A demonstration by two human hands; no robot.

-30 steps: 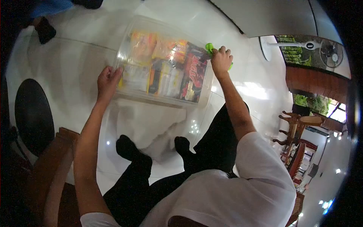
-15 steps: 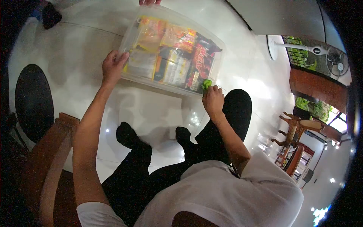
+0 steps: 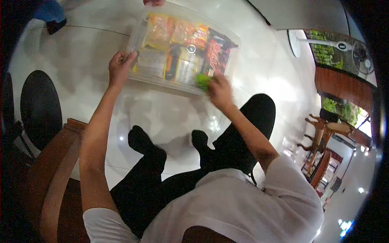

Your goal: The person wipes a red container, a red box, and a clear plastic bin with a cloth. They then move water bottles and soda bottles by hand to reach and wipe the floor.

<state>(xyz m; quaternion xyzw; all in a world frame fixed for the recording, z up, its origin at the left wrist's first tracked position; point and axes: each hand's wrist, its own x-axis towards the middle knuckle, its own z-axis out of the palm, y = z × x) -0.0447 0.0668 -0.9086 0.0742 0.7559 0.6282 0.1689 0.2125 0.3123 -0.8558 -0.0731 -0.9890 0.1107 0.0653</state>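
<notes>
A clear plastic box (image 3: 184, 90) holds several food packets, among them a dark one with red lettering (image 3: 214, 54) and orange-yellow ones. My left hand (image 3: 120, 69) grips the box's left edge, thumb on the rim. My right hand (image 3: 220, 91), blurred by motion, is closed on a bright green item (image 3: 202, 81) over the box's near right part. Whether the green item is cloth cannot be made out.
Another person's hand (image 3: 154, 2) is at the box's far edge. A blue-clad leg (image 3: 49, 12) shows at upper left. Round black seat (image 3: 41, 109) and wooden furniture (image 3: 56, 170) stand left; a white fan (image 3: 342, 45) stands right.
My right hand has moved left and slightly away from me with the green item, from the box's near right corner inward. My left hand still holds the left edge.
</notes>
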